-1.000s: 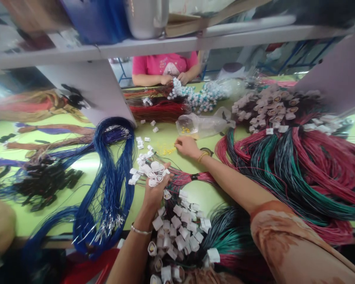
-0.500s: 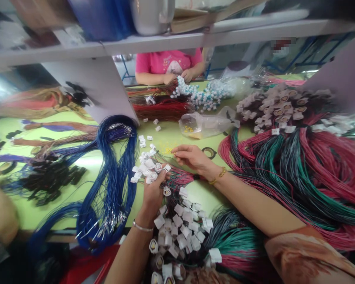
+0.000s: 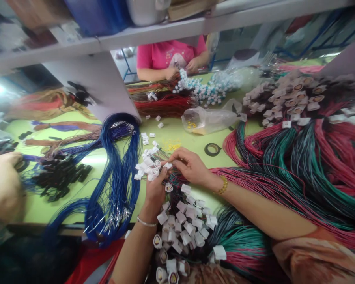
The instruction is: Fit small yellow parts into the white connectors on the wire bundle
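Observation:
My left hand is closed round a bunch of wires ending in white connectors, with one connector held up at the thumb tip. My right hand pinches with thumb and forefinger right at that connector; whatever lies between its fingertips is too small to make out. Just beyond my fingers, small yellow pieces are scattered on the green table. Below my hands hangs a thick cluster of white connectors on red, black and green wires.
Blue wire bundles and black connectors lie left, by another person's hand. A tape roll, a clear bag and red-green wire bundles lie right. A shelf crosses above; a person in pink sits opposite.
My right hand has moved from beside the yellow pieces to the connector at my left thumb. The other person's hand at the left has come further into view.

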### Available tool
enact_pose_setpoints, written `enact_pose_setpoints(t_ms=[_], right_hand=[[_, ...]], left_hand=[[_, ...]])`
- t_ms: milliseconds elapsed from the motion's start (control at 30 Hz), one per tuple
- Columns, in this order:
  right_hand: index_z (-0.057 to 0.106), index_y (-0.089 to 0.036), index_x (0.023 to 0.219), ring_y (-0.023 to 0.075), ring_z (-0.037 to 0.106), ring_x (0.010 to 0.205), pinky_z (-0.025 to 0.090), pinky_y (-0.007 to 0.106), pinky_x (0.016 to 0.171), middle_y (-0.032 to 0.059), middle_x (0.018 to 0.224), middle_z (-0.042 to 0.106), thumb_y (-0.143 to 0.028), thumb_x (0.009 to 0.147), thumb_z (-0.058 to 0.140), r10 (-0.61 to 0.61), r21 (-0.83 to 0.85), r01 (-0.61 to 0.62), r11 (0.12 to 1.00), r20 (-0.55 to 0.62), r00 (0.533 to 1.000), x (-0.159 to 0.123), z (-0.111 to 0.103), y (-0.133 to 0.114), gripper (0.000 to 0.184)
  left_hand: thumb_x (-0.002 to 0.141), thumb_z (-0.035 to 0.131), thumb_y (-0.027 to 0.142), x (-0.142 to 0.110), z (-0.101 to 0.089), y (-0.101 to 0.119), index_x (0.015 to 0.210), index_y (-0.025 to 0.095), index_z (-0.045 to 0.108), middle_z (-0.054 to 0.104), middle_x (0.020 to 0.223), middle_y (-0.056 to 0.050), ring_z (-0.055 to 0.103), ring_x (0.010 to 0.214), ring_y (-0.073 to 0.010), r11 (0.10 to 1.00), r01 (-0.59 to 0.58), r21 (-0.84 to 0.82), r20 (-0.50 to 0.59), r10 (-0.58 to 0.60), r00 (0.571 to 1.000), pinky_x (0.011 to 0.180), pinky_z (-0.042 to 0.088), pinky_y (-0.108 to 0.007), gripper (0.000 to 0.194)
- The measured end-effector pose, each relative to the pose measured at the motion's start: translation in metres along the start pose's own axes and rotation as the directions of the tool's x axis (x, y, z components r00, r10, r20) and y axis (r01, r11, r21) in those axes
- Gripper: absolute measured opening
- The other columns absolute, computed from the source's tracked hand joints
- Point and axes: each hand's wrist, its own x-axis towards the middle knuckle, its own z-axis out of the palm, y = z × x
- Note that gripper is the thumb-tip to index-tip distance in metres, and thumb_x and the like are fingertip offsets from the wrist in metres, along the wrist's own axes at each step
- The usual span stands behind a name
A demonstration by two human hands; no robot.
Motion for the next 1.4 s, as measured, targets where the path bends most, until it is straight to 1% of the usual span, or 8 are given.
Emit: enact_pose_setpoints(t_ms=[467,700,833,967,1067,1133,1233,1400], right_hand=[[0.046,-0.022,0.091,0.0123,0.052,0.062,0.041,0.026,0.062,-0.0006,0.073,0.060,-0.016,0.091,0.048,-0.071,-0.227,0.073,0.971,0.020,0.997,-0.005,0.001,-0.009,0.006],[0.055,-0.017,0.123,0.0207,0.068,0.094,0.052,0.033,0.080,0.0117,0.111,0.073,-0.014,0.093,0.044,-0.047,-0.311,0.069,0.948,0.078,0.996,-0.018,0.023,-0.007,0.032],[0.061,-0.018,0.119,0.0226,0.065,0.114,0.051,0.037,0.096,0.0127,0.124,0.071,-0.012,0.092,0.046,-0.092,-0.267,0.113,0.957,0.092,0.992,-0.023,0.039,-0.007,0.032],[0.068,-0.018,0.105,0.0183,0.069,0.092,0.052,0.031,0.083,0.0074,0.106,0.077,-0.022,0.096,0.050,0.046,-0.189,-0.027,0.982,0.095,0.994,-0.004,0.018,0.008,0.021],[0.071,-0.016,0.094,0.0177,0.067,0.084,0.050,0.030,0.081,0.0064,0.096,0.077,-0.016,0.089,0.055,0.174,-0.315,-0.187,0.930,-0.069,0.982,0.023,-0.016,0.036,0.017],[0.073,-0.014,0.095,0.0195,0.067,0.085,0.049,0.031,0.082,0.0088,0.097,0.077,-0.011,0.086,0.056,0.218,-0.429,-0.267,0.863,-0.159,0.963,0.040,-0.036,0.057,0.019],[0.076,-0.012,0.099,0.0205,0.068,0.085,0.048,0.030,0.083,0.0104,0.097,0.078,-0.009,0.085,0.058,0.276,-0.570,-0.271,0.776,-0.079,0.958,0.058,-0.048,0.079,0.023],[0.077,-0.014,0.102,0.0202,0.067,0.085,0.046,0.028,0.080,0.0096,0.097,0.079,-0.014,0.087,0.064,0.316,-0.666,-0.213,0.715,0.037,0.948,0.067,-0.037,0.092,0.020]], left_hand=[[0.058,0.094,0.026,-0.002,0.007,0.001,0.093,0.020,0.077,0.078,0.093,-0.002,0.072,0.082,-0.0161,0.999,-0.031,-0.043,-0.001,0.031,1.000,0.078,0.058,-0.027,0.040],[0.059,0.090,0.024,-0.004,0.009,0.000,0.088,0.017,0.074,0.077,0.091,-0.003,0.071,0.083,-0.0169,0.991,-0.111,0.074,-0.106,0.118,0.987,0.083,0.056,-0.029,0.033],[0.060,0.085,0.021,-0.003,0.007,-0.002,0.087,0.017,0.071,0.074,0.086,-0.001,0.069,0.082,-0.0172,0.977,-0.149,0.151,-0.191,0.177,0.965,0.082,0.054,-0.030,0.030],[0.070,0.078,0.025,-0.003,0.007,0.001,0.075,0.019,0.069,0.074,0.088,-0.007,0.068,0.091,-0.0249,0.903,-0.227,0.366,-0.027,0.254,0.967,0.090,0.053,-0.039,0.012],[0.076,0.075,0.029,-0.004,0.004,0.004,0.073,0.020,0.069,0.074,0.100,-0.010,0.066,0.101,-0.0269,0.840,-0.315,0.442,0.086,0.310,0.947,0.100,0.049,-0.041,0.011],[0.084,0.070,0.038,-0.004,0.002,0.002,0.083,0.020,0.069,0.073,0.092,-0.009,0.067,0.091,-0.0246,0.848,-0.320,0.422,0.117,0.300,0.947,0.093,0.052,-0.041,0.019],[0.087,0.067,0.050,-0.005,0.001,0.000,0.103,0.019,0.067,0.065,0.068,-0.002,0.060,0.067,-0.0191,0.900,-0.253,0.355,0.121,0.224,0.967,0.071,0.053,-0.034,0.034],[0.090,0.063,0.051,-0.009,0.006,0.005,0.114,0.022,0.065,0.062,0.068,0.000,0.035,0.045,-0.0106,0.917,-0.128,0.377,0.045,0.119,0.992,0.041,0.028,-0.025,0.038]])
